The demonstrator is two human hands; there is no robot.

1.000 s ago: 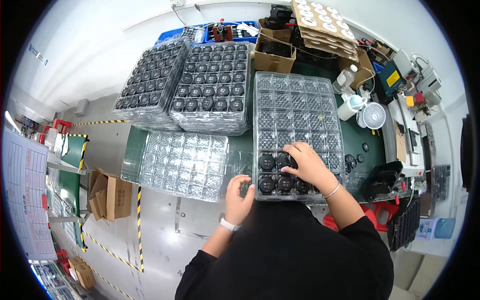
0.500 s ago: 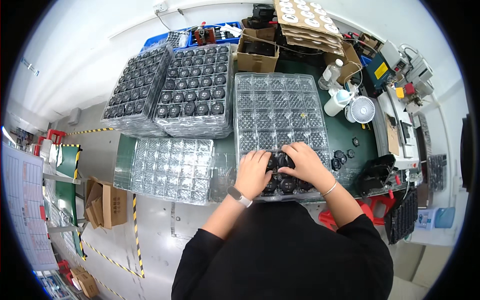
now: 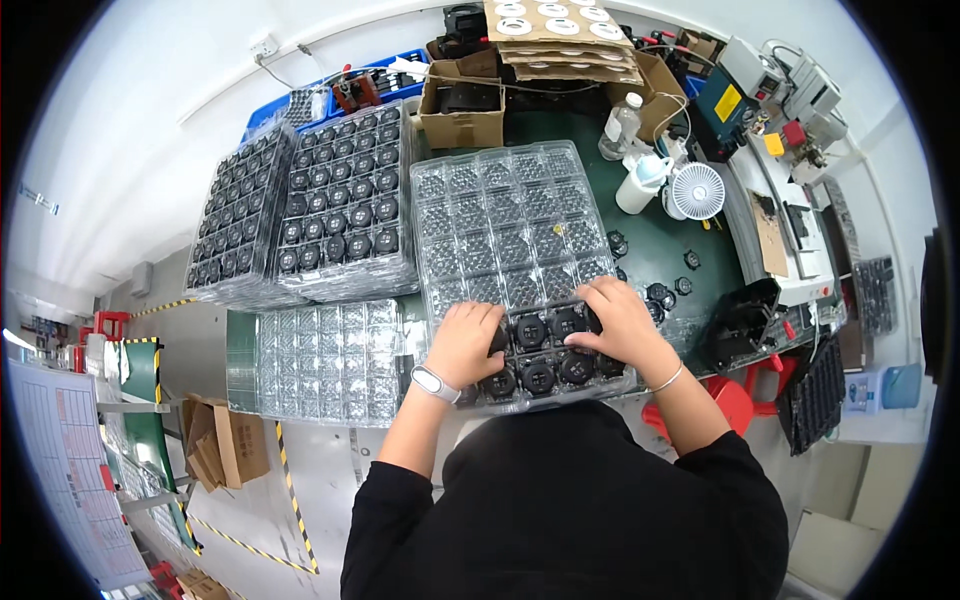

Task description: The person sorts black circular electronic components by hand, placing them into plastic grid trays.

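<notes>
In front of me a clear plastic tray [image 3: 508,207] lies slightly askew, its far compartments without parts. Its two near rows hold black round parts, such as this black round part [image 3: 538,377]. My left hand [image 3: 463,345] is over the left end of the second row, fingers curled on a black disc-like part [image 3: 498,342] partly hidden by them. Toward the right end of that row, my right hand [image 3: 622,325] has thumb and fingers around another black round part [image 3: 593,321], mostly covered.
Two tall stacks of filled trays [image 3: 345,200] stand at the back left. Another clear tray [image 3: 330,365] lies left. Loose black parts [image 3: 657,294], a small white fan [image 3: 697,191], a white bottle [image 3: 640,188] and a clear bottle [image 3: 621,127] are right. Cardboard boxes [image 3: 462,128] stand behind.
My hands have moved apart, the left toward the left end of the row and the right toward its right end. The tray appears farther left and turned, as the view has shifted.
</notes>
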